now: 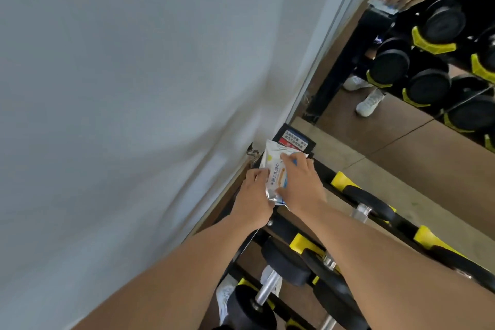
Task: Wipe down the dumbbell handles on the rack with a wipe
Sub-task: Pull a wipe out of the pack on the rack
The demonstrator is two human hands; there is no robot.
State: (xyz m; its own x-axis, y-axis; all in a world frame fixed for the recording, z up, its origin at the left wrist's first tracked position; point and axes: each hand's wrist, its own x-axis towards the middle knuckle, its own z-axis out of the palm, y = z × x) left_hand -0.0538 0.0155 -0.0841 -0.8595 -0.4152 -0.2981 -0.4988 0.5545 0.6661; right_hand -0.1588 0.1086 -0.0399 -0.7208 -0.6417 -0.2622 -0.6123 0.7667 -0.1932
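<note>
A white and blue pack of wet wipes (pixel 276 169) lies on the black end plate of the dumbbell rack (pixel 300 142). My left hand (pixel 253 199) grips the pack's near left edge. My right hand (pixel 300 182) lies over its right side, fingertips pinching at the top flap. No loose wipe is in sight. Black dumbbells with chrome handles (pixel 267 289) sit in yellow cradles (pixel 302 244) on the tiers below and to the right of my arms. Another chrome handle (pixel 360 213) shows on the upper tier.
A white wall (pixel 134 88) fills the left half. A mirror (pixel 417 61) behind the rack reflects the dumbbells, hands and white shoes. A red and blue label (pixel 294 140) sits on the rack's end plate. My white shoes (pixel 225 300) show below the rack.
</note>
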